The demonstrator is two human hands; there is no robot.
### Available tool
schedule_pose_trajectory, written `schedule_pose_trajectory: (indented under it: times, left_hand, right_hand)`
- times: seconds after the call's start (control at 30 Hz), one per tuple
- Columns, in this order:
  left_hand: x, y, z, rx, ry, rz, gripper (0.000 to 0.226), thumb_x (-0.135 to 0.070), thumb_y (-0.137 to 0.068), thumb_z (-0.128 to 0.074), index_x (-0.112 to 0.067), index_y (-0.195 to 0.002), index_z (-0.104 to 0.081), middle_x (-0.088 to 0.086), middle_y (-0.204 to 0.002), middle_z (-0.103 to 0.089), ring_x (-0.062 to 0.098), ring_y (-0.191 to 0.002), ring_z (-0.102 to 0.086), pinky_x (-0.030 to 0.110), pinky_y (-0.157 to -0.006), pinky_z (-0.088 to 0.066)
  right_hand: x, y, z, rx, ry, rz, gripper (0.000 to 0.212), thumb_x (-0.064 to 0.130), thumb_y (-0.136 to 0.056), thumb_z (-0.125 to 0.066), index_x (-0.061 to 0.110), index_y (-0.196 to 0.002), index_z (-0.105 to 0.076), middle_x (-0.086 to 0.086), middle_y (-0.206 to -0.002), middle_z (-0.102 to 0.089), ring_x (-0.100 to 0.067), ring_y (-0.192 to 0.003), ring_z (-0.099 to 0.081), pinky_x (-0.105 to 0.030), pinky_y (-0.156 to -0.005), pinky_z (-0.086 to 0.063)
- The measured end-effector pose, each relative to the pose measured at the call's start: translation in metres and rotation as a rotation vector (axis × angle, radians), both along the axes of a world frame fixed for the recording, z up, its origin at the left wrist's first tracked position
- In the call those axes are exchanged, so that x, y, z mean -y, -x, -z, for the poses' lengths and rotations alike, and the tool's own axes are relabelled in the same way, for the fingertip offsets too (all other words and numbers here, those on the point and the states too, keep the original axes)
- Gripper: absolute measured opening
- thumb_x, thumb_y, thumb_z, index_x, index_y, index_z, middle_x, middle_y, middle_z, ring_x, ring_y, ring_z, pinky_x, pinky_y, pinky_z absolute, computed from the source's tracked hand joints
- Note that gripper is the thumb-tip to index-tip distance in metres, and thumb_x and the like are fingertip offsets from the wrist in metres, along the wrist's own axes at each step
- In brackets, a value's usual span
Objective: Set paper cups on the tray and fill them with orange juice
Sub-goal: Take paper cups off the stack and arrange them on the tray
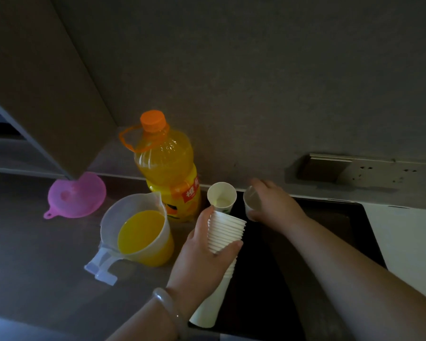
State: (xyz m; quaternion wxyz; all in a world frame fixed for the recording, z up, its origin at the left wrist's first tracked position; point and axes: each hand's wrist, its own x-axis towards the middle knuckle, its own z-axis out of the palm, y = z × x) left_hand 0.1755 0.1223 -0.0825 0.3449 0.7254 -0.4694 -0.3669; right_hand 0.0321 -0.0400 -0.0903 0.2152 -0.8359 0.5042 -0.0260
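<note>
My left hand [202, 252] grips a tall stack of white paper cups [223, 238], tilted over the near left part of the black tray [305, 279]. One empty paper cup [221, 198] stands upright at the tray's far left corner. Just to its right, my right hand [271, 205] holds a single paper cup [252, 201] at the tray's far edge. A clear plastic jug [138, 232] partly filled with orange juice stands left of the tray. Behind it is a big orange juice bottle [167, 168] with its orange cap on.
A pink silicone funnel [76, 195] lies on the dark counter at the left, under a cabinet's corner. A grey wall runs behind everything, with a socket strip [379, 172] at the right. A white surface [408, 242] lies to the right of the tray.
</note>
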Motion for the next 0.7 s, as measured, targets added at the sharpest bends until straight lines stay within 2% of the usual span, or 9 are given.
schedule_pose_trajectory:
  times: [0.1, 0.23, 0.37, 0.47, 0.53, 0.57, 0.63, 0.7]
  left_hand:
    - [0.000, 0.000, 0.001, 0.018, -0.024, 0.010, 0.079, -0.052, -0.081, -0.068, -0.053, -0.139, -0.014, -0.015, -0.125, -0.040, 0.002, -0.102, -0.047, 0.014, -0.079, -0.043]
    - [-0.002, -0.001, 0.004, 0.017, -0.044, 0.004, 0.079, -0.053, -0.081, -0.068, -0.052, -0.139, -0.015, -0.015, -0.125, -0.041, 0.002, -0.106, -0.047, 0.018, -0.083, -0.042]
    - [-0.004, 0.000, 0.005, 0.014, -0.063, -0.009, 0.079, -0.054, -0.080, -0.068, -0.053, -0.138, -0.015, -0.013, -0.125, -0.043, 0.003, -0.102, -0.050, 0.017, -0.081, -0.045]
    - [-0.001, 0.004, 0.004, 0.018, -0.053, -0.008, 0.079, -0.052, -0.080, -0.068, -0.051, -0.139, -0.016, -0.015, -0.122, -0.041, -0.005, -0.095, -0.047, 0.008, -0.070, -0.041]
    - [0.001, 0.006, 0.002, 0.030, -0.048, -0.001, 0.079, -0.052, -0.080, -0.068, -0.052, -0.139, -0.016, -0.016, -0.123, -0.041, -0.005, -0.094, -0.047, 0.007, -0.068, -0.039]
    - [0.003, 0.007, 0.002, 0.032, -0.048, 0.003, 0.079, -0.053, -0.080, -0.068, -0.053, -0.138, -0.015, -0.015, -0.125, -0.041, -0.002, -0.095, -0.048, 0.008, -0.068, -0.040]
    - [0.008, 0.010, 0.002, 0.037, -0.048, 0.018, 0.081, -0.054, -0.079, -0.068, -0.055, -0.139, -0.013, -0.015, -0.129, -0.042, 0.002, -0.102, -0.049, 0.009, -0.070, -0.040]
    - [0.013, 0.016, 0.000, 0.049, -0.054, 0.046, 0.085, -0.053, -0.080, -0.068, -0.054, -0.141, -0.010, -0.016, -0.129, -0.039, 0.002, -0.105, -0.046, 0.008, -0.070, -0.039]
  right_hand:
    - [0.006, -0.006, 0.000, 0.030, 0.023, -0.006, 0.070, 0.033, -0.083, -0.071, 0.021, -0.142, -0.038, -0.004, -0.143, -0.042, -0.026, -0.126, -0.047, -0.034, -0.095, -0.043]
    - [0.009, -0.005, 0.009, 0.028, -0.008, -0.047, 0.075, 0.035, -0.082, -0.072, 0.020, -0.145, -0.035, -0.005, -0.147, -0.039, -0.026, -0.130, -0.044, -0.033, -0.100, -0.040]
    - [0.006, 0.003, 0.010, 0.082, -0.079, -0.040, 0.104, 0.039, -0.074, -0.080, 0.026, -0.154, -0.015, -0.006, -0.160, -0.020, -0.025, -0.145, -0.023, -0.039, -0.115, -0.028]
    - [-0.002, 0.014, -0.003, 0.148, -0.055, 0.012, 0.107, 0.041, -0.075, -0.079, 0.031, -0.154, -0.009, -0.001, -0.161, -0.016, -0.020, -0.147, -0.017, -0.041, -0.117, -0.025]
    - [-0.015, 0.021, -0.016, 0.257, 0.023, 0.049, 0.091, 0.040, -0.080, -0.075, 0.030, -0.152, -0.021, 0.004, -0.157, -0.027, -0.016, -0.144, -0.026, -0.040, -0.116, -0.029]
    - [-0.023, 0.025, -0.021, 0.346, 0.075, 0.048, 0.076, 0.039, -0.083, -0.072, 0.029, -0.147, -0.034, 0.006, -0.149, -0.039, -0.012, -0.138, -0.035, -0.037, -0.113, -0.034]
    - [-0.036, 0.027, -0.030, 0.503, 0.067, 0.025, 0.037, 0.036, -0.087, -0.067, 0.027, -0.123, -0.062, 0.013, -0.122, -0.059, -0.001, -0.115, -0.051, -0.029, -0.100, -0.044]
    - [-0.047, 0.024, -0.038, 0.503, -0.085, -0.014, 0.013, 0.034, -0.089, -0.065, 0.027, -0.098, -0.071, 0.014, -0.100, -0.066, 0.002, -0.096, -0.057, -0.025, -0.087, -0.048]
